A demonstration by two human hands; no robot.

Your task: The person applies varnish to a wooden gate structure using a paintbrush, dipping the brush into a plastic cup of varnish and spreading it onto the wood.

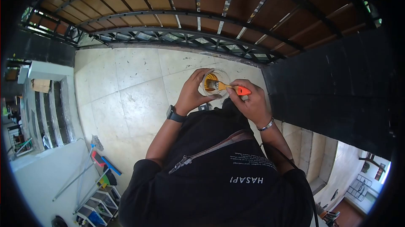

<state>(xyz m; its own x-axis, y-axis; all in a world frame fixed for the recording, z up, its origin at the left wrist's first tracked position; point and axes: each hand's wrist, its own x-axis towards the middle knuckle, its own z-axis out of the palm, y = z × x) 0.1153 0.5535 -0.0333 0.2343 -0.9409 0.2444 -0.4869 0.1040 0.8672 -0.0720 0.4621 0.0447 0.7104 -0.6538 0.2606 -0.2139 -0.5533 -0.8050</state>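
My left hand (192, 92), with a dark watch at its wrist, curves its fingers and thumb around a clear round container (216, 71). Yellow-brown colour shows inside it. A paintbrush (225, 86) with a yellow-orange handle and a red-orange end is pinched in my right hand (252, 104), which wears a metal band at the wrist. The brush lies almost level in this view, its bristle end over the container's mouth, pointing toward my left hand. Both hands meet in front of my black shirt (211, 155).
Pale floor tiles (135, 83) spread ahead and left. A metal gate (202, 20) with brown panels crosses the front, and a dark wall (329, 88) stands at right. Steps (55, 109) rise at far left; a step ladder (99, 206) and brooms (95, 159) are at lower left.
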